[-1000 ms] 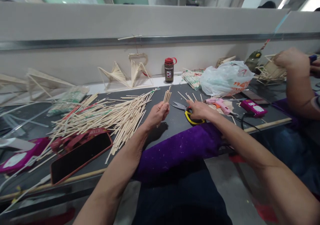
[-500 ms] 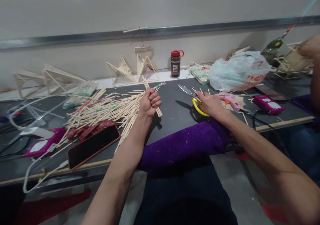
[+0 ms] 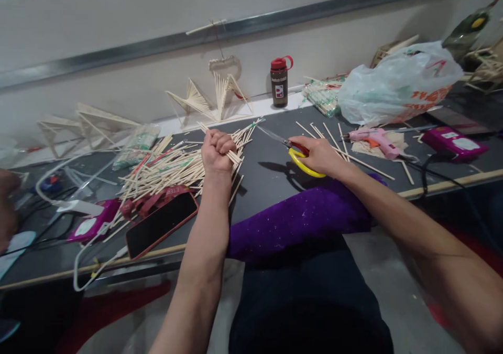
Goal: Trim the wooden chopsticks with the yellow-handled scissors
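Note:
My left hand [image 3: 219, 153] is closed in a fist around a small bundle of thin wooden sticks [image 3: 234, 158], whose ends poke out on both sides. It is above the right end of a loose pile of similar sticks [image 3: 168, 166]. In my right hand [image 3: 317, 156] are yellow-handled scissors [image 3: 297, 165], their blades pointing left over the dark tabletop. My fingers partly hide the handles. Several loose sticks [image 3: 329, 138] lie just beyond and right of that hand. A purple cloth [image 3: 298, 223] hangs over the table edge between my forearms.
A phone [image 3: 163, 225] and a magenta box [image 3: 94, 223] with white cable lie left. A pink glue gun [image 3: 375, 140], another magenta box [image 3: 454, 143] and a plastic bag [image 3: 396, 89] are right. A bottle [image 3: 279, 84] and stick models [image 3: 192, 99] stand behind. Another person's hand [image 3: 8, 202] shows far left.
My left hand has shifted left over the pile with its sticks. The scissors have moved left and turned, clear of the loose sticks at my right hand. The view has tilted.

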A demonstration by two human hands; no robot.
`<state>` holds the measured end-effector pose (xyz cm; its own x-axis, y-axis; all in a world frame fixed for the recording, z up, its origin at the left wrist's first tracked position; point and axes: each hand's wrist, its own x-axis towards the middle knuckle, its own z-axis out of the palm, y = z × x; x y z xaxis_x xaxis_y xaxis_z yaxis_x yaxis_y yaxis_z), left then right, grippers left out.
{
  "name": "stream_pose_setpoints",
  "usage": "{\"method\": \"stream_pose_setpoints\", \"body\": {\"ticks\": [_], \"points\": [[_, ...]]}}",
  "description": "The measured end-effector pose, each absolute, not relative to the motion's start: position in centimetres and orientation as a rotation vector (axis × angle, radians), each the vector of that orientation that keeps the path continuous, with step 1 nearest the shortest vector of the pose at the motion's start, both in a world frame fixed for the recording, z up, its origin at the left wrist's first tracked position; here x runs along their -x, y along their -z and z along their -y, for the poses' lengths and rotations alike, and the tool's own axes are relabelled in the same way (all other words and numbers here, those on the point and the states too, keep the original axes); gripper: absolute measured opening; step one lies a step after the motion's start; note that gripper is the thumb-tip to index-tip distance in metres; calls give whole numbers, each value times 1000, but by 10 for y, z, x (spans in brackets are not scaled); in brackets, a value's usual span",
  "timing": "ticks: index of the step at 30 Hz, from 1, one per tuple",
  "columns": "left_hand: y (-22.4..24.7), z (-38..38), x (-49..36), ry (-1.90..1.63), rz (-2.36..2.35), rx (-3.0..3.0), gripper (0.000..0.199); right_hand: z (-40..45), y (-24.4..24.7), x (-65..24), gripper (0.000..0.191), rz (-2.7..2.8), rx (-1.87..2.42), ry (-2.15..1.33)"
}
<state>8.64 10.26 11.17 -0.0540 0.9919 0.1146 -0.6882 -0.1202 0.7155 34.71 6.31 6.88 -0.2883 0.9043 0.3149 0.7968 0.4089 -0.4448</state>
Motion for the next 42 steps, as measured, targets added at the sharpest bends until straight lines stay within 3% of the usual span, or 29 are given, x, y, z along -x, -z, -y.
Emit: {"method": "stream_pose_setpoints", "body": {"ticks": [6,13,42], "points": [[-106,-80,-111,-1290,-721,-1129,36,-72,-76,-353,61,1941,1249,-520],[-87,-72,-113,-1077,-950,-1597,44,-64,-73,-367,67,1898,1112,-821],[-81,-70,-106,-814,-1081,-2000,43,-44,-78,-368,69,2170,1076,-486]]}}
